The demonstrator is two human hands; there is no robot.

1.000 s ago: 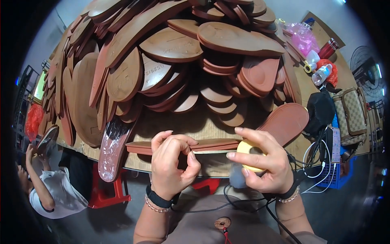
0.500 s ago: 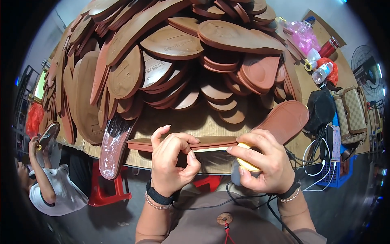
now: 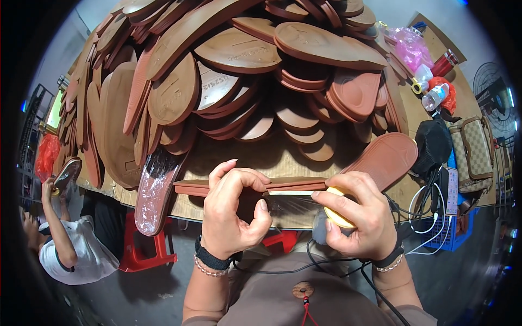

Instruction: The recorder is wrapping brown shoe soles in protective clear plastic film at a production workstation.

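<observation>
Two stacked brown-and-reddish shoe soles (image 3: 296, 183) lie edge-on at the table's near side, between my hands. My left hand (image 3: 234, 212) is curled at their left part, fingers bent near the edge. My right hand (image 3: 361, 217) grips a roll of clear tape with a yellow core (image 3: 338, 209) at their right end. A clear tape strip (image 3: 291, 193) stretches along the near edge from my left fingertips to the roll. How firmly my left fingers pinch the strip is hard to see. Right of the stack lies a reddish sole (image 3: 383, 160).
A large heap of soles (image 3: 234, 51) fills the table's back. A plastic-wrapped sole (image 3: 154, 204) overhangs the near edge at left. Cables, a black cap (image 3: 433, 141), a checked bag (image 3: 470, 146) and a bottle (image 3: 435, 98) sit right. A co-worker (image 3: 79, 244) works at left.
The whole view has shifted slightly. My left thumb has moved a little away from the index finger. My right hand keeps its grip on the tape roll, and the strip stays stretched.
</observation>
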